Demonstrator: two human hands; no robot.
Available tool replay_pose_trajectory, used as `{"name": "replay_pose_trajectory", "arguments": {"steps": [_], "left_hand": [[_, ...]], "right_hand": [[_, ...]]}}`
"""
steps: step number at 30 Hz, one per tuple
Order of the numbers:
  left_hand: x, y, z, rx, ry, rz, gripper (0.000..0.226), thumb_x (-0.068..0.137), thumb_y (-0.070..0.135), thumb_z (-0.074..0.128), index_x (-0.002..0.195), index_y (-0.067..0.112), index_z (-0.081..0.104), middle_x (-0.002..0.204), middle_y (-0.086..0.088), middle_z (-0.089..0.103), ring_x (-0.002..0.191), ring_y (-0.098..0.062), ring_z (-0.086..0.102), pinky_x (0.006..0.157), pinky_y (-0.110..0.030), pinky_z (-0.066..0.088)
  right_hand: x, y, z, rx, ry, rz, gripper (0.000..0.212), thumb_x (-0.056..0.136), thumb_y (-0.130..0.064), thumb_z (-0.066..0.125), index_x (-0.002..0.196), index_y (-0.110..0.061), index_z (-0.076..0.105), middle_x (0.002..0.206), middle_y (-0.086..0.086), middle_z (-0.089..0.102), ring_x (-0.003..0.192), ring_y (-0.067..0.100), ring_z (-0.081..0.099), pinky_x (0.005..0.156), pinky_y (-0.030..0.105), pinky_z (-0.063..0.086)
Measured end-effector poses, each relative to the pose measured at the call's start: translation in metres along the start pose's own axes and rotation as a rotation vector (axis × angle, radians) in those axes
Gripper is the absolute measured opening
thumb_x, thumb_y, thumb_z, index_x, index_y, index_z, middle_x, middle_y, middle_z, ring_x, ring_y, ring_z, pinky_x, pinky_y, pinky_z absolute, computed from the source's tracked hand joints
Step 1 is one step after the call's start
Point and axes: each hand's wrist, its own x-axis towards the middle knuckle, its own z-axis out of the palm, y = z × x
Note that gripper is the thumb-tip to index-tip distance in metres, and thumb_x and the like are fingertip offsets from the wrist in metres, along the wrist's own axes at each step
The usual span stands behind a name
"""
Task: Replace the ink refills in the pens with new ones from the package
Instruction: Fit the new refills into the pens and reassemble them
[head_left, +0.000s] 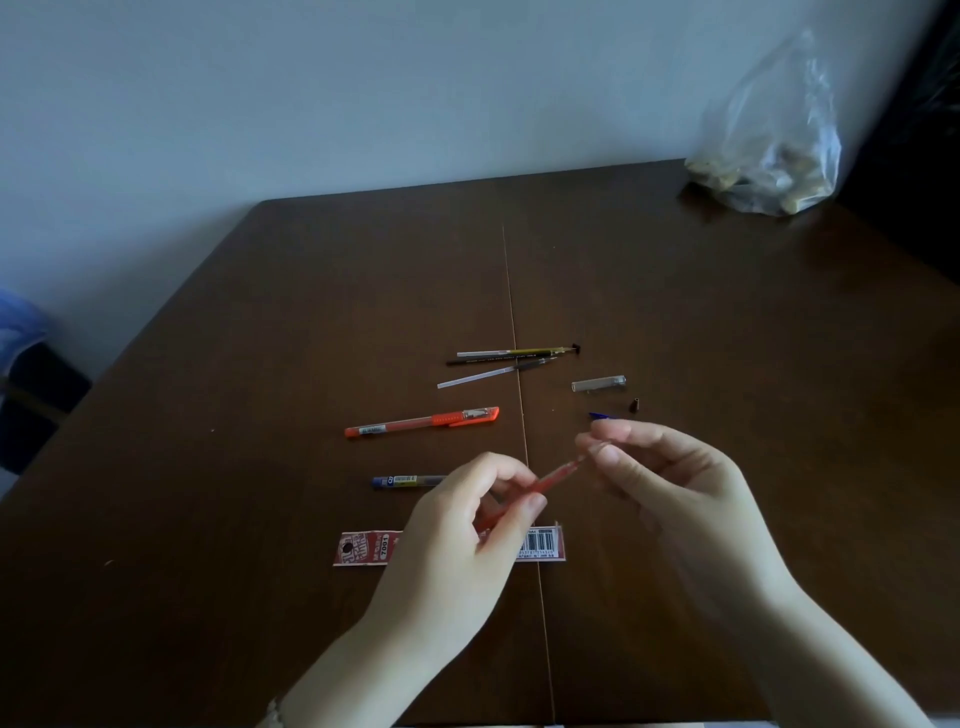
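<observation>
My left hand grips a red pen barrel held up over the table, tilted up to the right. My right hand pinches its upper end between thumb and fingertips. A capped orange-red pen lies on the table behind, and a blue pen lies partly hidden by my left hand. The red refill package lies flat under my left hand. Three loose refills lie further back. A clear cap, a small dark tip piece and a blue piece lie to the right.
The dark wooden table has a seam down its middle. A clear plastic bag with pale objects stands at the back right corner against the wall. A blue object is at the left, off the table.
</observation>
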Motion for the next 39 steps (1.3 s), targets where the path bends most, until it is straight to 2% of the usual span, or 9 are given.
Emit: {"name": "replay_pose_trajectory", "arguments": {"steps": [7, 10, 14, 17, 20, 23, 25, 30, 39], "left_hand": [[-0.001, 0.004, 0.003, 0.025, 0.026, 0.055, 0.006, 0.082, 0.021, 0.06, 0.086, 0.026, 0.06, 0.08, 0.01, 0.062, 0.081, -0.001, 0.059, 0.061, -0.008, 0.046], [-0.003, 0.004, 0.005, 0.026, 0.026, 0.068, 0.006, 0.082, 0.02, 0.061, 0.086, 0.025, 0.061, 0.091, 0.014, 0.06, 0.081, -0.001, 0.06, 0.062, -0.008, 0.047], [-0.004, 0.002, 0.007, 0.021, 0.023, 0.059, 0.005, 0.082, 0.024, 0.061, 0.087, 0.025, 0.061, 0.094, 0.016, 0.059, 0.082, -0.002, 0.06, 0.063, -0.007, 0.045], [-0.005, 0.001, 0.008, 0.045, 0.016, 0.07, 0.007, 0.079, 0.032, 0.056, 0.086, 0.031, 0.059, 0.092, 0.014, 0.059, 0.083, -0.003, 0.059, 0.062, -0.01, 0.046], [-0.006, 0.001, 0.008, 0.054, 0.017, 0.072, 0.009, 0.079, 0.032, 0.055, 0.087, 0.028, 0.06, 0.078, 0.014, 0.061, 0.082, -0.004, 0.059, 0.062, -0.01, 0.046], [-0.006, 0.002, 0.007, 0.042, 0.035, 0.073, 0.011, 0.08, 0.03, 0.056, 0.088, 0.025, 0.061, 0.078, 0.018, 0.06, 0.08, -0.002, 0.059, 0.061, -0.007, 0.043], [-0.007, 0.001, 0.007, 0.05, 0.033, 0.08, 0.009, 0.08, 0.03, 0.056, 0.087, 0.026, 0.06, 0.079, 0.018, 0.06, 0.08, -0.003, 0.059, 0.06, -0.008, 0.044], [-0.008, 0.001, 0.008, 0.068, 0.024, 0.094, 0.013, 0.081, 0.031, 0.055, 0.09, 0.025, 0.06, 0.08, 0.019, 0.059, 0.082, -0.003, 0.058, 0.063, -0.008, 0.044], [-0.009, -0.001, 0.007, 0.094, 0.021, 0.099, 0.012, 0.081, 0.033, 0.055, 0.089, 0.026, 0.06, 0.079, 0.019, 0.059, 0.08, -0.004, 0.058, 0.064, -0.014, 0.048]], "right_hand": [[-0.003, 0.003, 0.002, -0.065, -0.029, -0.05, 0.015, 0.059, -0.015, 0.069, 0.074, -0.016, 0.07, 0.073, 0.002, 0.075, 0.073, 0.011, 0.07, 0.065, 0.015, 0.054], [-0.003, 0.004, 0.001, -0.141, -0.036, -0.085, 0.033, 0.057, -0.019, 0.071, 0.089, -0.016, 0.065, 0.066, -0.001, 0.071, 0.064, 0.006, 0.065, 0.062, 0.013, 0.051], [-0.005, 0.004, -0.003, -0.014, -0.108, -0.032, 0.06, 0.054, -0.037, 0.08, 0.106, -0.017, 0.06, 0.091, 0.002, 0.075, 0.084, 0.014, 0.07, 0.069, 0.018, 0.054], [-0.004, 0.006, -0.006, -0.015, -0.084, -0.022, 0.07, 0.041, -0.048, 0.083, 0.101, -0.018, 0.062, 0.076, 0.004, 0.073, 0.071, 0.014, 0.069, 0.062, 0.017, 0.054], [-0.006, 0.007, -0.004, -0.047, -0.098, 0.011, 0.064, 0.04, -0.052, 0.083, 0.093, -0.02, 0.067, 0.072, 0.002, 0.072, 0.064, 0.011, 0.066, 0.059, 0.017, 0.053], [-0.009, 0.005, -0.003, -0.022, -0.134, 0.095, 0.022, 0.057, -0.031, 0.077, 0.074, -0.018, 0.074, 0.067, 0.003, 0.072, 0.058, 0.01, 0.064, 0.053, 0.016, 0.052], [-0.009, 0.007, -0.005, -0.02, -0.114, 0.124, 0.009, 0.058, -0.021, 0.069, 0.063, -0.013, 0.07, 0.057, 0.003, 0.068, 0.051, 0.01, 0.061, 0.048, 0.016, 0.05], [-0.01, 0.009, -0.004, 0.005, -0.158, 0.09, 0.052, 0.039, -0.052, 0.083, 0.075, -0.015, 0.073, 0.064, 0.006, 0.07, 0.055, 0.009, 0.062, 0.051, 0.017, 0.051], [-0.01, 0.011, -0.007, -0.019, -0.166, 0.081, 0.05, 0.037, -0.053, 0.083, 0.068, -0.016, 0.071, 0.063, 0.008, 0.071, 0.053, 0.01, 0.062, 0.048, 0.017, 0.049]]}}
